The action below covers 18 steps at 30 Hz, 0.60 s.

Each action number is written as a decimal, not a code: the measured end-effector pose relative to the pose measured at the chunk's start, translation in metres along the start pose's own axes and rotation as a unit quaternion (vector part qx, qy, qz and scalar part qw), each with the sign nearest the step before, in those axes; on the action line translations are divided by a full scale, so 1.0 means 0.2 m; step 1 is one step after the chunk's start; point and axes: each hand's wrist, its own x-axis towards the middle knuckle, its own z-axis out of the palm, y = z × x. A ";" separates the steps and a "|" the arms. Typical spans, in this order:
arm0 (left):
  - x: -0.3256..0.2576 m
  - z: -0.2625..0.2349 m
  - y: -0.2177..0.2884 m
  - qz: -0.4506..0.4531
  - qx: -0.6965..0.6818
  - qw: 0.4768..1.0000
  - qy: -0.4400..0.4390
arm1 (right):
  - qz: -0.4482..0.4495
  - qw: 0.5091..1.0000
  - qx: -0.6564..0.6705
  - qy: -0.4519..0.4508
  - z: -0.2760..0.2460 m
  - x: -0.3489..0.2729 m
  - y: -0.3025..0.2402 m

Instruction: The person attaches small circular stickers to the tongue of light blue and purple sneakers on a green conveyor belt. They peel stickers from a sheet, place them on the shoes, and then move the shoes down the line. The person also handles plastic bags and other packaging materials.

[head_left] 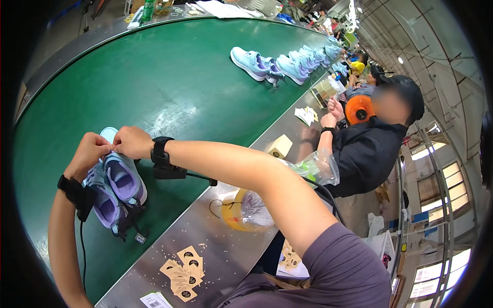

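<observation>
A pair of light blue sneakers (pixel 121 177) with purple linings stands side by side on the green conveyor belt, heels toward me. My left hand (pixel 90 153) and my right hand (pixel 132 143) meet over the front of the shoes, fingertips pinched close together. Whatever sits between the fingers is too small to make out. A pale blue rounded part (pixel 108 133) shows just beyond the fingertips. Dark straps or cords and a small tag (pixel 140 238) hang at the shoe heels. Both my wrists carry black strapped devices with cables.
More light blue sneakers (pixel 248 62) line the belt farther off. On the metal ledge lie brown cards (pixel 185 274), white labels (pixel 155 300), a yellow tape-like roll (pixel 245 209) and a small box (pixel 280 147). A co-worker in black (pixel 359 143) sits at the right.
</observation>
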 end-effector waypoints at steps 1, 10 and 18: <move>-0.03 0.01 0.06 -0.031 -0.023 0.999 -0.003 | 0.011 1.000 -0.004 -0.002 -0.01 -0.01 0.01; 0.00 0.06 -0.01 0.073 0.087 0.990 0.079 | -0.138 0.975 -0.170 0.047 -0.01 -0.03 0.00; -0.07 0.19 0.03 0.365 0.382 0.815 0.237 | -0.241 0.948 -0.148 0.145 -0.10 -0.01 0.04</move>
